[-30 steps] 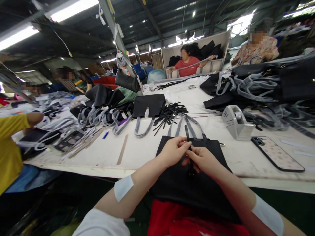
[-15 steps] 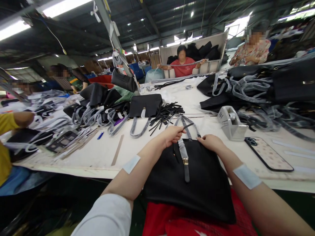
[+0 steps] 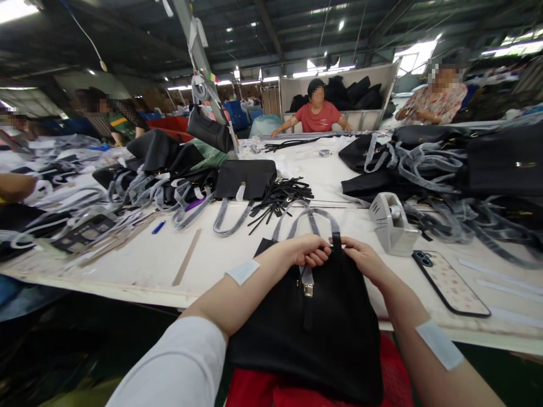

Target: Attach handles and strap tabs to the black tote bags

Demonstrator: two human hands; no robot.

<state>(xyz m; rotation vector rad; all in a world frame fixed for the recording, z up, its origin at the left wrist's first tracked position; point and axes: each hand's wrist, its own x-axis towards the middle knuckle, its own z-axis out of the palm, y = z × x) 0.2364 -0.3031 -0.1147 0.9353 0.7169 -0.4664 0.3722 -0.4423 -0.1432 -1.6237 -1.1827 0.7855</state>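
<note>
A black handbag (image 3: 331,333) leans upright against the table edge over my lap, its handles (image 3: 306,212) wrapped in clear film. On its front hangs a strap with a gold buckle (image 3: 307,290), also partly film-wrapped. My left hand (image 3: 311,251) is closed in a pinch at the bag's top, beside a black handle tab (image 3: 336,242). The thin black strap it held earlier is mostly hidden by the fingers. From the other side my right hand (image 3: 360,255) pinches at the base of the same handle, its fingertips against the tab.
A tape dispenser (image 3: 391,226) and a patterned phone (image 3: 452,282) lie to the right. Black tassels (image 3: 282,198), another black bag (image 3: 245,180) and a blue cutter (image 3: 158,227) are across the table (image 3: 229,260). Bag piles flank both sides; several co-workers stand around.
My left hand has come down and right to the handle's base, and the black strap no longer sticks out. The bag has shifted slightly left. The co-worker opposite has lowered their hands.
</note>
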